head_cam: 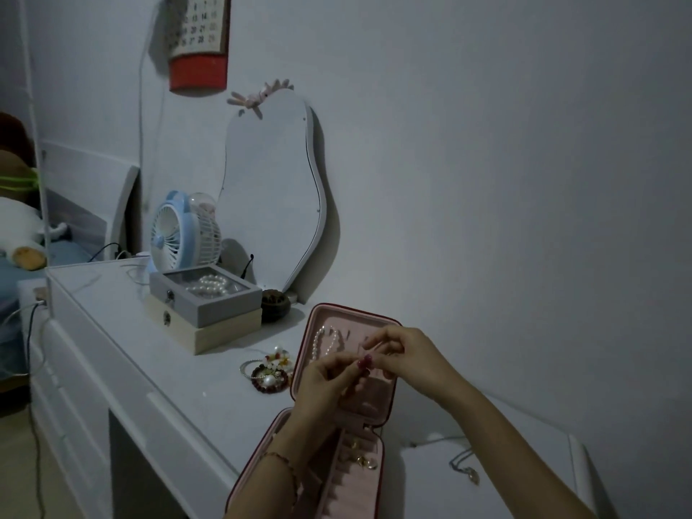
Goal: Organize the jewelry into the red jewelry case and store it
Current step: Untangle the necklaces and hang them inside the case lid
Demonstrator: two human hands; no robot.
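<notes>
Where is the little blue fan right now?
In the head view, the blue fan stands at the back left of the white table, just behind the stacked grey box and left of the wavy mirror.

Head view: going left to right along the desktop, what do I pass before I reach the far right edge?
Blue fan → stacked boxes → bracelet pile → open jewelry case, with both hands in front of its lid → necklace lying on the desk at right.
</notes>
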